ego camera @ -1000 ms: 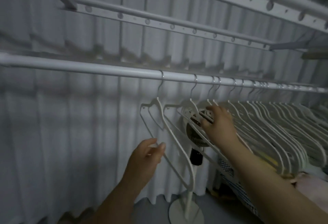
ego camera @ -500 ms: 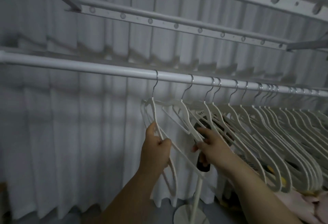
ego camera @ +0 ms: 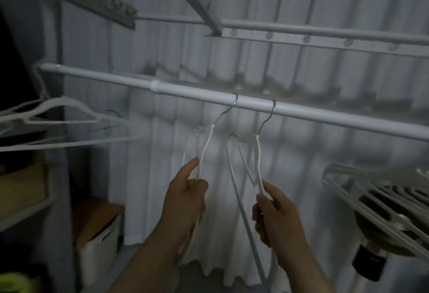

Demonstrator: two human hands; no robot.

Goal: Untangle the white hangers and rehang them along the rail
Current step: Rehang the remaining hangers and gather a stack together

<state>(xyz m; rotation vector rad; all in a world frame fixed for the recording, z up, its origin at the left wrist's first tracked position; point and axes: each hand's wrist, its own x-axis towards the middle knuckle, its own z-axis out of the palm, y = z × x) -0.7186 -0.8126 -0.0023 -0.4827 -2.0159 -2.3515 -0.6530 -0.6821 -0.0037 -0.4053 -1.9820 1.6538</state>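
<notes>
Both forearms reach up from below. The left hand (ego camera: 185,202) curls round the left hanger (ego camera: 205,148), forefinger pointing up along its thin arm. The right hand (ego camera: 276,216) pinches the right hanger (ego camera: 258,158) between thumb and curled fingers. Both hangers are slim and white, their dark wire hooks over the smooth white rail (ego camera: 255,104), side by side but apart. Behind hangs a pleated white curtain (ego camera: 301,176).

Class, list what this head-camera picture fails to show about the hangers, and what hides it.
- Head view: lower part of the left hanger, behind the left hand.
- Head view: blurred hangers at the left edge, smeared and cut off; count unclear.
- Head view: hanger bundle at the right edge, cut off; hooks unseen.
</notes>
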